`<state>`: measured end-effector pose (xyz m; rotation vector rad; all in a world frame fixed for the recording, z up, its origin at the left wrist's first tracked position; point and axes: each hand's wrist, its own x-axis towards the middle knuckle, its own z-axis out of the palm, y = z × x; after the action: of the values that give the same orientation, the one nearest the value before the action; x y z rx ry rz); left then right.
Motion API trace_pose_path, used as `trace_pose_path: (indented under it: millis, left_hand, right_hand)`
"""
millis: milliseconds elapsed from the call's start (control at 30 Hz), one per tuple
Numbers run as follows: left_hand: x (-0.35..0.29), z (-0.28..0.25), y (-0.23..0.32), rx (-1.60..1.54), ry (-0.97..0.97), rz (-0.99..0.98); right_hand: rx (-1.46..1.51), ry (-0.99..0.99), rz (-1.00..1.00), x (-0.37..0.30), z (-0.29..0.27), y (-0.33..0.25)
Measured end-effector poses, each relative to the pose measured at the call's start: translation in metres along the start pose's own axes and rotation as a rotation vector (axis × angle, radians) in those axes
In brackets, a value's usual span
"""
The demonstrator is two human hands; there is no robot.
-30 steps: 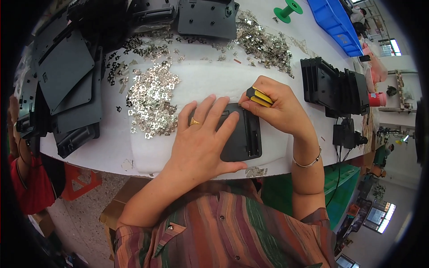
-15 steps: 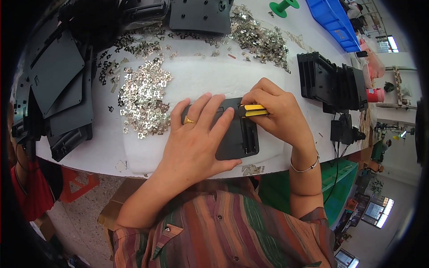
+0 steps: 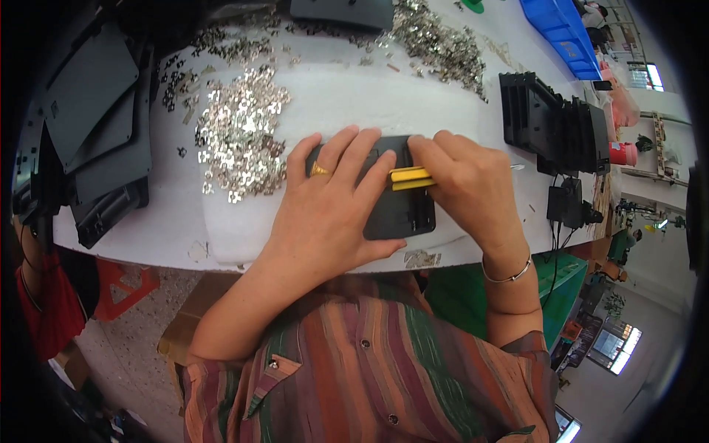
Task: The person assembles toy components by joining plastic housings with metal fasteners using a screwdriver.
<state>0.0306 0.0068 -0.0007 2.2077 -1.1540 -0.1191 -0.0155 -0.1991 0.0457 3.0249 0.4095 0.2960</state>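
Near table edge [image 3: 166, 258], left hand [image 3: 321, 203] spread over panel [image 3: 391, 210], right hand [image 3: 473, 181] tight around tool [image 3: 410, 179]

L hand [image 3: 321, 203] on blk case [image 3: 399, 215], R hand [image 3: 470, 181] gripping ylw tool [image 3: 410, 178].

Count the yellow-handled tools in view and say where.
1: the yellow-handled tool in the right hand, over the black plate the left hand rests on. More may be hidden behind the black panels at left.
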Motion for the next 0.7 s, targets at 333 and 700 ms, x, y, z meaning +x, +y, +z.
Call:
trace_pose_path:
  millis: [333,700]
  left_hand:
    - [0.002,0.001,-0.003,-0.041,0.006,0.009]
    - [-0.001,-0.001,-0.002,-0.032,-0.06,0.076]
  right_hand:
    - [0.035,-0.083,0.009,-0.022,0.001,-0.002]
    - [0.404,0.048,0.256,0.034,-0.002,0.043]
